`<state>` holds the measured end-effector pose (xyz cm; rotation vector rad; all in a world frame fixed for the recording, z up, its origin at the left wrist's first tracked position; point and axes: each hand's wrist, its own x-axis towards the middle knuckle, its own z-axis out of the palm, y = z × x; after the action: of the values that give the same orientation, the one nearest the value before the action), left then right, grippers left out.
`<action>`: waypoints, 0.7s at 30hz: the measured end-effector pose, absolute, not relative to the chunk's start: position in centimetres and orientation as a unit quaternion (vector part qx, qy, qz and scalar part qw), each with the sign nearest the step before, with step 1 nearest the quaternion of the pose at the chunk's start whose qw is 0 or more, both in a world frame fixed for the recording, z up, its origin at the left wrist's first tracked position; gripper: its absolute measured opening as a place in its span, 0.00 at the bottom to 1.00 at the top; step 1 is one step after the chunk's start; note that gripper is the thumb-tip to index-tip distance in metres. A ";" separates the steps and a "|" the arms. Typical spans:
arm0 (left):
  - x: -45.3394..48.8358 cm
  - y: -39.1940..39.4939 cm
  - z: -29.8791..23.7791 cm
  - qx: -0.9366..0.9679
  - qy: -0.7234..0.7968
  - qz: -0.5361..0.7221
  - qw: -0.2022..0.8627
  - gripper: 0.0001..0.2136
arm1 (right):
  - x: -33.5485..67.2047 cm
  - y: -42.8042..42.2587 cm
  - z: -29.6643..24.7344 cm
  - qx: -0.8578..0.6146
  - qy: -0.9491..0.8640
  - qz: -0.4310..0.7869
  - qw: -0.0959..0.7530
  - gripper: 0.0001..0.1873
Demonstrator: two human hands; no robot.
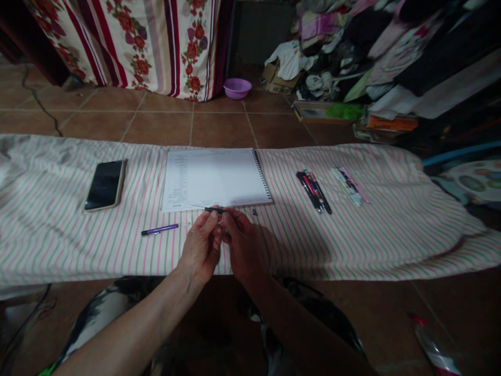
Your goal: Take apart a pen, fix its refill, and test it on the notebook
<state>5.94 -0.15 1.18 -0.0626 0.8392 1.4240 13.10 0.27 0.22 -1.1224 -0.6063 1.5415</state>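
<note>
Both hands meet over the front edge of the spiral notebook. Between my left hand and my right hand is a slim black pen piece, with a thin pale rod sticking out to the left. The fingertips of each hand are pinched on it, and its right end is hidden by my right fingers. A small dark bit lies on the cloth just right of my right hand. To the left of my hands rests a purple pen with a dark end.
The striped cloth covers the long low surface. A phone lies at left. On the right are a group of dark pens and some pale pens. Beyond, a purple basin stands on the tiled floor near piled clothes.
</note>
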 end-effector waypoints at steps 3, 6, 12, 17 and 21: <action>6.1 -0.2 1.3 -0.023 0.375 0.631 0.679 0.05 | 13.1 0.3 0.1 -0.481 -0.252 0.643 0.540 0.13; 6.1 -0.3 1.4 -0.017 0.376 0.627 0.682 0.06 | 13.1 0.3 0.0 -0.488 -0.252 0.637 0.541 0.13; 6.1 -0.3 1.5 -0.013 0.380 0.619 0.687 0.07 | 13.1 0.4 0.0 -0.495 -0.250 0.627 0.547 0.12; 6.3 -0.3 1.7 -0.036 0.391 0.619 0.680 0.06 | 13.1 0.4 -0.1 -0.502 -0.251 0.624 0.544 0.12; 6.3 -0.3 1.8 -0.055 0.400 0.625 0.668 0.05 | 13.1 0.4 -0.4 -0.492 -0.255 0.628 0.546 0.11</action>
<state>6.35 -0.33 1.80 -0.1245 0.9029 1.4088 13.13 0.37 -0.40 -1.1679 -0.6054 1.4898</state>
